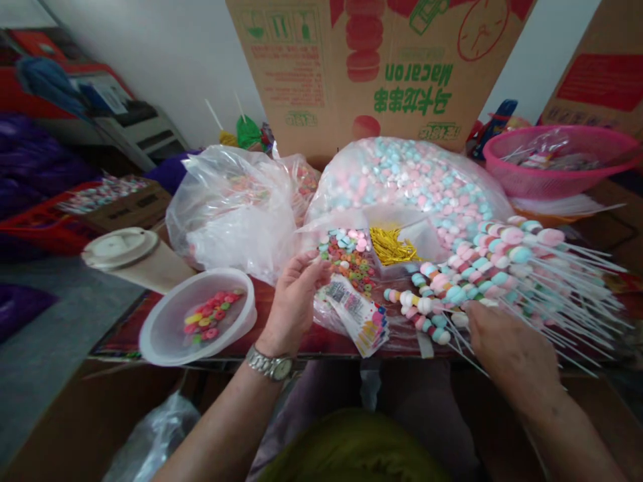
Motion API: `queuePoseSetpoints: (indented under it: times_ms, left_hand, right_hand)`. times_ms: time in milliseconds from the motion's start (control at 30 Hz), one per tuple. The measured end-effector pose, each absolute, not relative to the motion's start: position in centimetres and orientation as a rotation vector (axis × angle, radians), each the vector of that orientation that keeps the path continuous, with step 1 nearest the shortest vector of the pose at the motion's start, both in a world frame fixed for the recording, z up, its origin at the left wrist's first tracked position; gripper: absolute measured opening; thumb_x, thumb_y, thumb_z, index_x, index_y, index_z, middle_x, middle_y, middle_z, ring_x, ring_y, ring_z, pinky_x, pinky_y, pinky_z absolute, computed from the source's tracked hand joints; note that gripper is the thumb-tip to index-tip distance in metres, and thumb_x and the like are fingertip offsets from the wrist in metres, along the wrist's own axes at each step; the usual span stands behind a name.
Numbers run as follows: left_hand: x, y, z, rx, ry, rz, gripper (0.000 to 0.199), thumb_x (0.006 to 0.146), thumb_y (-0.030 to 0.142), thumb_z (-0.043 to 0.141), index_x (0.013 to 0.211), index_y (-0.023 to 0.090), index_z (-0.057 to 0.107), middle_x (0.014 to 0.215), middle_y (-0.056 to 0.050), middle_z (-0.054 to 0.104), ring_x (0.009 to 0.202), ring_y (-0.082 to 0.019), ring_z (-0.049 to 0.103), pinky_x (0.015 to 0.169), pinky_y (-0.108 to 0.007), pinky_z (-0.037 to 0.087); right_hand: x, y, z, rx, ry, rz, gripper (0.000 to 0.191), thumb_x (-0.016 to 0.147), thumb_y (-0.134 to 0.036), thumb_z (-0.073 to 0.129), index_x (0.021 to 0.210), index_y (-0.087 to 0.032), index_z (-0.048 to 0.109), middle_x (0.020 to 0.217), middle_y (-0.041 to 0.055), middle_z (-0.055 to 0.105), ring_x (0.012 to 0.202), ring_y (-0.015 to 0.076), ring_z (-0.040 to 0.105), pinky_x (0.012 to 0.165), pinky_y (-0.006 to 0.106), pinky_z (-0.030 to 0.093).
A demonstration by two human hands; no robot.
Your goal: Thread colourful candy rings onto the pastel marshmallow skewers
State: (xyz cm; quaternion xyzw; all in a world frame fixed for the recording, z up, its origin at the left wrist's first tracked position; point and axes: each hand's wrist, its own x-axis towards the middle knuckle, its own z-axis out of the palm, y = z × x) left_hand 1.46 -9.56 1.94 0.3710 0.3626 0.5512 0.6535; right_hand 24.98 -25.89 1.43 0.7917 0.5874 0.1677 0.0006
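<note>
My right hand (510, 348) is closed around the white stick of a candy skewer (409, 299), which points left and carries small rings and white marshmallows. Beside it lies a heap of finished-looking marshmallow skewers (495, 268), their sticks fanned out to the right. With its fingertips pinched together, my left hand (296, 294) hovers at the edge of an open bag of coloured cereal rings (349, 258) and marshmallow pieces. Whatever the pinch holds is too small to make out. A fan of printed labels (356, 314) lies between the hands, and gold twist ties (392, 246) sit behind them.
A large clear bag of pastel marshmallows (412, 171) stands at the back before a cardboard box (372, 73). To the left are a plastic bag (241, 221), a bowl of coloured rings (165, 328) and a lidded cup (135, 258). A pink basket (557, 174) stands back right.
</note>
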Motion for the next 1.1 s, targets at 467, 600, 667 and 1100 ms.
queuePoseSetpoints:
  times_ms: [467, 600, 667, 1100]
  left_hand:
    - [-0.4, -10.8, 1.3, 1.249, 1.068, 1.181, 0.037, 0.075, 0.047, 0.062, 0.059, 0.016, 0.052, 0.045, 0.005, 0.046, 0.041, -0.007, 0.040, 0.040, -0.018, 0.033]
    - [2.3, -11.6, 2.0, 1.607, 0.975, 1.060, 0.025, 0.072, 0.042, 0.068, 0.075, 0.018, 0.065, 0.067, -0.001, 0.062, 0.062, -0.015, 0.054, 0.058, -0.023, 0.044]
    - [3.9, -11.7, 2.8, 1.833, 0.922, 1.088, 0.020, 0.071, 0.040, 0.069, 0.077, 0.021, 0.067, 0.074, -0.001, 0.065, 0.070, -0.018, 0.057, 0.068, -0.026, 0.045]
    - [12.8, -18.8, 3.6, 2.437, 0.449, 0.783, 0.013, 0.080, 0.028, 0.060, 0.091, 0.024, 0.065, 0.089, -0.005, 0.070, 0.084, -0.022, 0.064, 0.077, -0.031, 0.047]
  right_hand:
    - [19.3, -26.1, 0.1, 2.628, 2.578, 0.469, 0.029, 0.094, -0.025, 0.035, 0.089, -0.013, 0.061, 0.100, 0.0161, 0.062, 0.095, 0.0255, 0.057, 0.078, 0.038, 0.045]
    - [25.5, -29.2, 1.5, 2.953, 2.203, 0.500, 0.034, 0.092, -0.029, 0.037, 0.116, -0.012, 0.053, 0.114, 0.0173, 0.059, 0.106, 0.0257, 0.055, 0.085, 0.038, 0.047]
    - [30.6, -32.3, 2.4, 3.180, 1.788, 0.560, 0.037, 0.090, -0.034, 0.039, 0.116, -0.013, 0.054, 0.107, 0.0148, 0.063, 0.097, 0.0242, 0.059, 0.082, 0.036, 0.048]
    - [51.8, -32.8, -2.7, 2.938, 0.889, -0.052, 0.031, 0.085, -0.034, 0.056, 0.109, -0.015, 0.061, 0.115, 0.0117, 0.060, 0.105, 0.0260, 0.054, 0.086, 0.045, 0.042]
